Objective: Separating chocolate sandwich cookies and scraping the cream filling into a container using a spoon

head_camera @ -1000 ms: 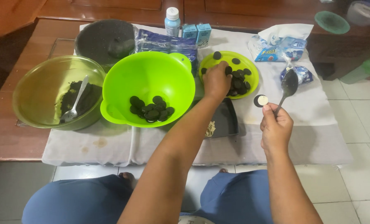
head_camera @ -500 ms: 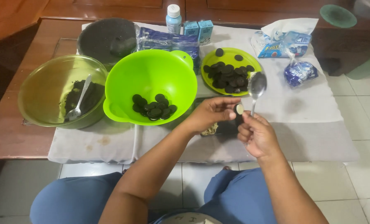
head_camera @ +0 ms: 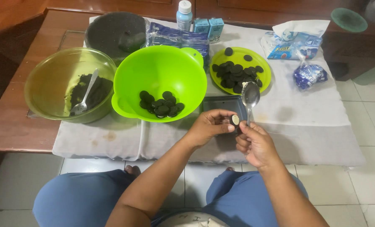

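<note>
My left hand (head_camera: 210, 126) pinches a dark round sandwich cookie (head_camera: 235, 120) whose white cream faces up. Right beside it, my right hand (head_camera: 254, 143) grips a metal spoon (head_camera: 250, 97) by the handle, bowl pointing away. Both hands meet over a small dark tray (head_camera: 223, 103) at the near edge of the table. A bright green bowl (head_camera: 160, 80) with several dark cookies stands just left of them. A green plate (head_camera: 240, 73) piled with dark cookies sits behind the spoon.
An olive bowl (head_camera: 67, 84) at the left holds dark crumbs and a second spoon (head_camera: 85, 94). A dark bowl (head_camera: 116, 33), a small bottle (head_camera: 184, 14), two small cartons (head_camera: 209, 27) and blue cookie wrappers (head_camera: 299, 46) line the back. A grey cloth (head_camera: 305, 126) covers the wooden table.
My left hand took a cookie from the green plate and drew it back to the near edge. My right hand with the spoon shifted left and met it.
</note>
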